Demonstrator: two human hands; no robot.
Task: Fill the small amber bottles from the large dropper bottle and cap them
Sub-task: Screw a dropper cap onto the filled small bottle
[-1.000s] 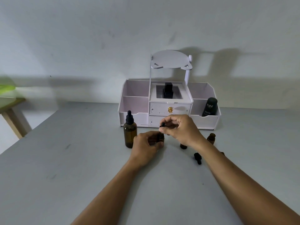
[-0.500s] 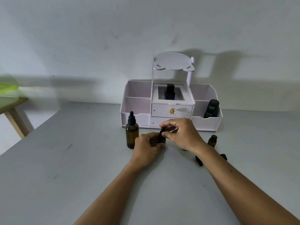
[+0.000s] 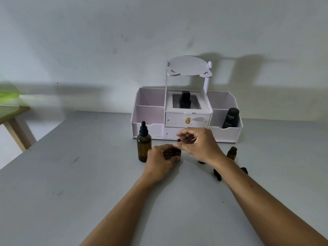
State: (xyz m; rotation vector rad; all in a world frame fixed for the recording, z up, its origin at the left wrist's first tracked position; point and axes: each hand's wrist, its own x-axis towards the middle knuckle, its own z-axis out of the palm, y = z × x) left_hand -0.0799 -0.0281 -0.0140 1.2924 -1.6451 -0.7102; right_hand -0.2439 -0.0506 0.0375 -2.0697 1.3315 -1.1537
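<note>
Head view, capping step. Our left hand (image 3: 159, 160) is wrapped round a small amber bottle (image 3: 177, 152) standing on the grey table (image 3: 88, 174), just right of the large dropper bottle (image 3: 144, 145). Our right hand (image 3: 198, 146) pinches a black dropper cap (image 3: 178, 140) between thumb and forefinger, directly over the bottle's neck. We cannot tell whether the threads have engaged, because the fingers cover the joint.

Judgement: this bottle is being capped. The next move calls for a steady hold below and a straight twist above until the cap seats; a tilted start would likely cross-thread.

A second small bottle (image 3: 231, 153) stands open to the right, with a spare cap (image 3: 217, 175) lying near it, so we judge at least one more capping remains. Fill levels are not readable through the dark glass.

Writing: "Kahf" in white on the dark tube (image 3: 230, 118) in the right front compartment of the white organizer (image 3: 150, 125). The line beneath is too small to read. The amber bottles show no label.
</note>
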